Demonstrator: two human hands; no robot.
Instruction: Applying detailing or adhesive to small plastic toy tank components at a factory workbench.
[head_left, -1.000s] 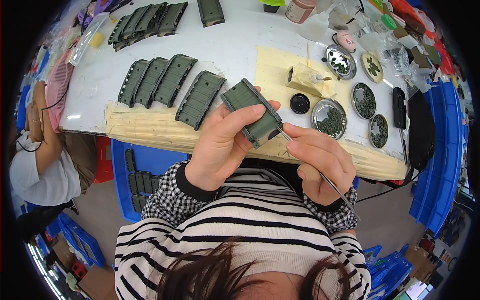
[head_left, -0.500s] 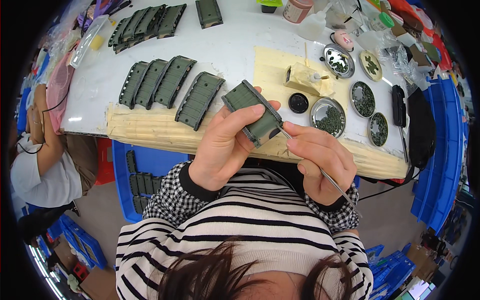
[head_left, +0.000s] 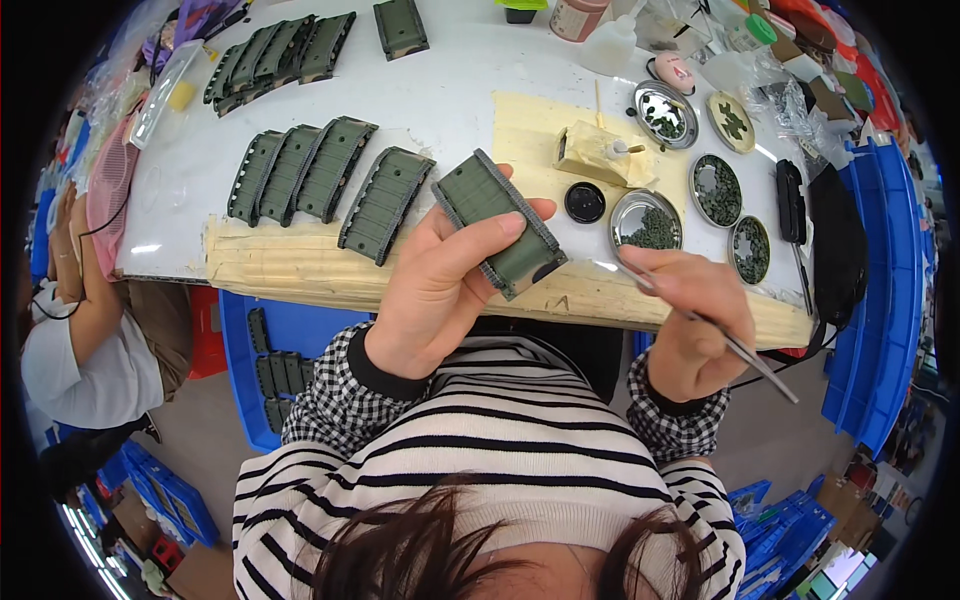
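Note:
My left hand (head_left: 440, 262) grips a dark green ribbed panel (head_left: 494, 212) with toothed long edges and a mottled end, thumb across its face. In my right hand (head_left: 705, 310) is a thin metal tool (head_left: 748, 356), apart from the panel; it looks like tweezers, its tip near a round metal dish (head_left: 648, 218) of small green pieces. To the left, a single similar panel (head_left: 386, 205) lies on the table, beside an overlapping row of more panels (head_left: 302, 170).
Further dishes of green pieces (head_left: 717, 190) stand at the right, near a tape-wrapped block (head_left: 600, 155) and a black round lid (head_left: 584, 202). More panels (head_left: 280, 55) lie at the far left. Below the padded table edge (head_left: 400, 285) is a blue bin (head_left: 240, 330). Another person (head_left: 90, 330) sits at left.
My right hand has moved the tool right, away from the panel's edge and toward the dish. My left hand keeps hold of the panel. The whole view has shifted slightly.

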